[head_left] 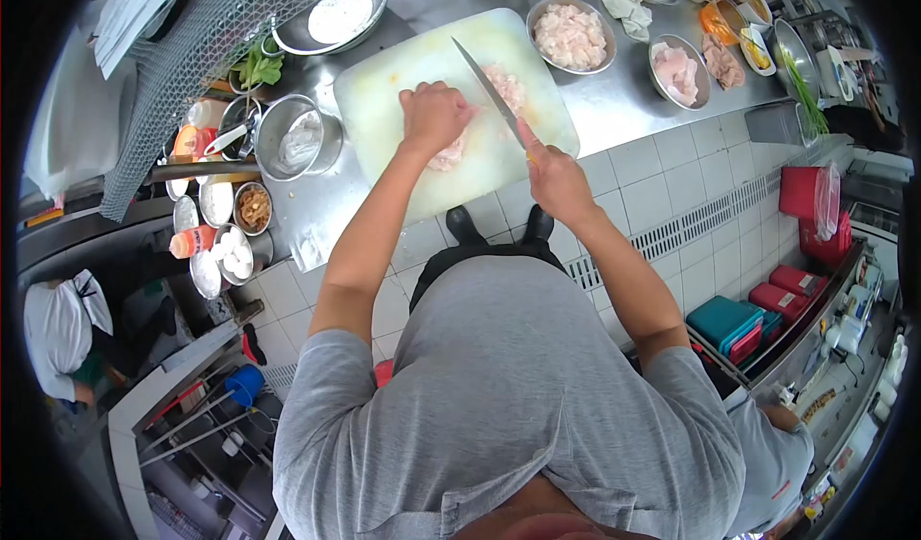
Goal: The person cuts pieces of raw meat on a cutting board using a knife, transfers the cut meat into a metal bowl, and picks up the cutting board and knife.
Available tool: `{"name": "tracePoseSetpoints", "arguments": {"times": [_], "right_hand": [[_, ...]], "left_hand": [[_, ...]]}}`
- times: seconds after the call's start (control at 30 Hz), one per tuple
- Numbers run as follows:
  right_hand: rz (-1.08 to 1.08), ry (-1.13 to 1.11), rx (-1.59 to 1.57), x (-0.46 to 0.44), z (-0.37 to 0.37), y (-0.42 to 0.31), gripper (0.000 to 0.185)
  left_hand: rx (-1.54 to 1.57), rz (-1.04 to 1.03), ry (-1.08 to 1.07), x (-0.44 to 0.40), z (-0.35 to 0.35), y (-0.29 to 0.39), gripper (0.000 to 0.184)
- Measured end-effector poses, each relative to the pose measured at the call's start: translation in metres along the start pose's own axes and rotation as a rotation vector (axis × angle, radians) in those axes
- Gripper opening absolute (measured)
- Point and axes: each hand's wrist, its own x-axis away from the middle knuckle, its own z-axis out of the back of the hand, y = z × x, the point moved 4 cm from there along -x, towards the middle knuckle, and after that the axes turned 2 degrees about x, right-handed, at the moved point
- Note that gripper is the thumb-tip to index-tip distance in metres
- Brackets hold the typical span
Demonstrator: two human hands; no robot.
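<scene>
A long kitchen knife (484, 82) is in my right hand (558, 183), fingers wrapped round its handle. Its blade points up and left over the white cutting board (374, 99). My left hand (435, 118) is closed on a piece of raw pale pink meat (468, 115), partly hidden by the fingers, left of the blade. Chopped meat (507, 89) lies on the board just right of the blade. Another bit of meat (447, 154) rests on the board below my left hand.
Beyond the board's right side stand a metal bowl of cut meat (573, 37) and another bowl with larger pieces (676, 72). At left are a metal pot (297, 137) and several small seasoning containers (216, 201). Other people (67, 329) are at far left and lower right.
</scene>
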Motion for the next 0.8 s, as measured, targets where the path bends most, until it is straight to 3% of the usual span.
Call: {"name": "tracePoseSetpoints", "arguments": {"times": [0.27, 0.37, 0.47, 0.57, 0.8], "right_hand": [[-0.013, -0.031, 0.028, 0.012, -0.005, -0.011, 0.073], [0.04, 0.065, -0.003, 0.015, 0.019, -0.034, 0.084], [0.074, 0.072, -0.016, 0.018, 0.002, -0.026, 0.085], [0.097, -0.062, 0.125, 0.012, -0.021, -0.006, 0.085], [0.08, 0.063, 0.007, 0.018, 0.013, -0.038, 0.082]], "left_hand": [[0.093, 0.008, 0.204, 0.02, 0.052, -0.044, 0.013], [0.146, 0.024, 0.216, 0.027, 0.052, -0.061, 0.013], [0.154, 0.023, 0.225, 0.033, 0.048, -0.067, 0.014], [0.133, 0.025, 0.214, 0.038, 0.043, -0.068, 0.015], [0.19, 0.032, 0.22, 0.044, 0.043, -0.077, 0.015]]}}
